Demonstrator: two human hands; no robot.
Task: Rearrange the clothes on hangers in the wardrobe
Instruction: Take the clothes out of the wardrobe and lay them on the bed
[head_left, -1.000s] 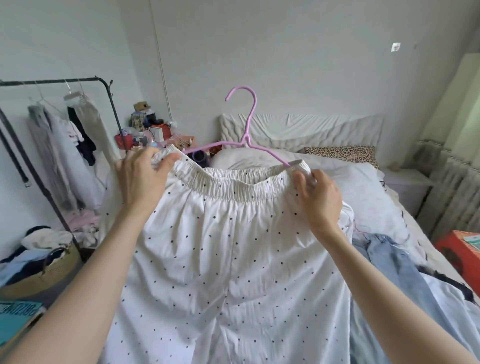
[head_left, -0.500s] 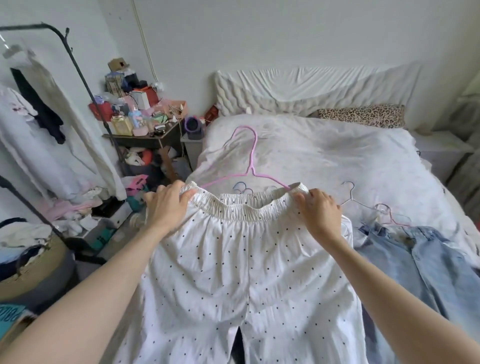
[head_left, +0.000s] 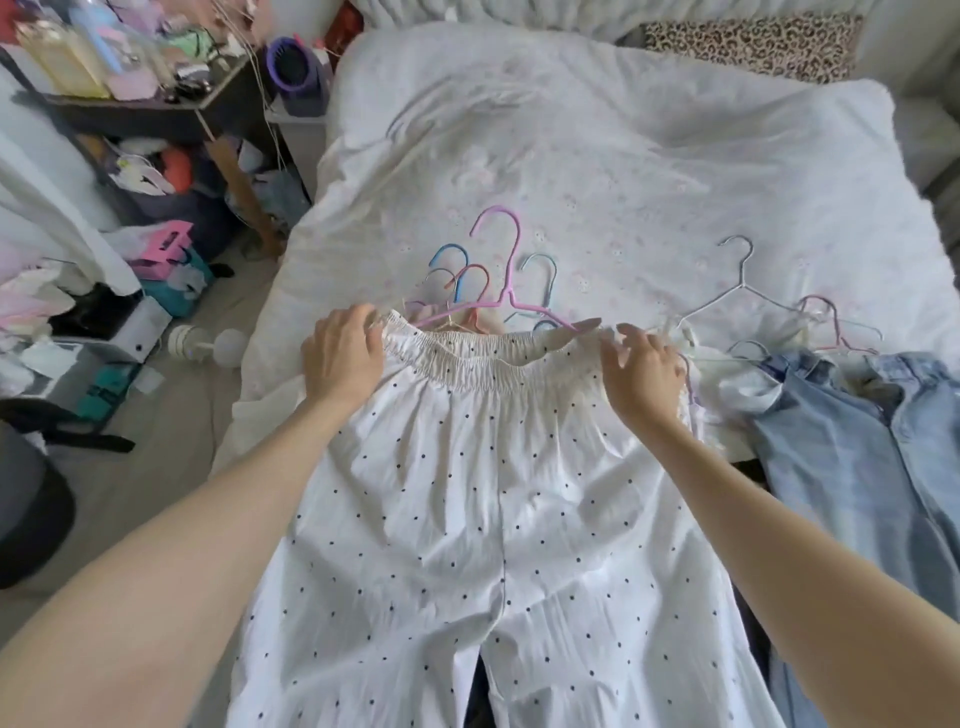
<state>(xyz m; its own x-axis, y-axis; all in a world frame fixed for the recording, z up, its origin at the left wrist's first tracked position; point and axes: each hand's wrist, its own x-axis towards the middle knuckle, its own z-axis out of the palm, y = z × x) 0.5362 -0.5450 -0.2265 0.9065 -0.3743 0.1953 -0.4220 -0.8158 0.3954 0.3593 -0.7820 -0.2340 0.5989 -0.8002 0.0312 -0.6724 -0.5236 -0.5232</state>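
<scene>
White trousers with small dark dots (head_left: 483, 509) hang from a pink hanger (head_left: 511, 270) over the near end of the bed. My left hand (head_left: 343, 358) grips the left end of the elastic waistband. At the waistband's right end my right hand (head_left: 641, 366) pinches the fabric and the hanger's tip. The hanger's hook points up and away from me. Behind the waistband several loose hangers (head_left: 467, 275) in blue, red and light blue lie on the white duvet (head_left: 597, 156).
Light blue jeans (head_left: 857, 452) lie on the bed at the right, with a white wire hanger (head_left: 737, 291) and a pink one (head_left: 831, 322) beside them. A cluttered dark side table (head_left: 130, 104) and piles of things on the floor fill the left. A leopard-print pillow (head_left: 753, 44) lies at the bed's head.
The trousers on the pink hanger have come down from chest height toward the bed. My view has tilted down, so the clothes rail at the left is gone from sight.
</scene>
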